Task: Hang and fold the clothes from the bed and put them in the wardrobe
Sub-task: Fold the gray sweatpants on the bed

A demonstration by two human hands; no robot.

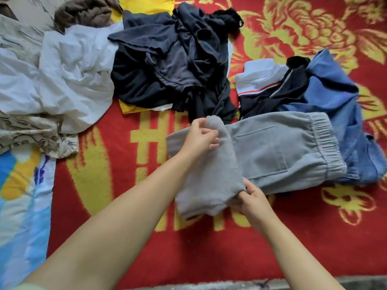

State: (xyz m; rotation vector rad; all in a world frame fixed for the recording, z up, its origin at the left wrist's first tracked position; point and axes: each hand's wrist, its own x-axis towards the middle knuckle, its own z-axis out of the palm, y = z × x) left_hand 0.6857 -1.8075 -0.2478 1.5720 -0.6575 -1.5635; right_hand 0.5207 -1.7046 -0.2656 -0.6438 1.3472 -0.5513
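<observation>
Head view shows the grey trousers (272, 151) lying on the red blanket (293, 237), the left hand (201, 139) pinching their far folded edge and the right hand (251, 197) gripping the near corner, with a dark clothes pile (167, 65) just beyond, blue jeans (339, 105) right, white garments (69, 76) far left.
</observation>
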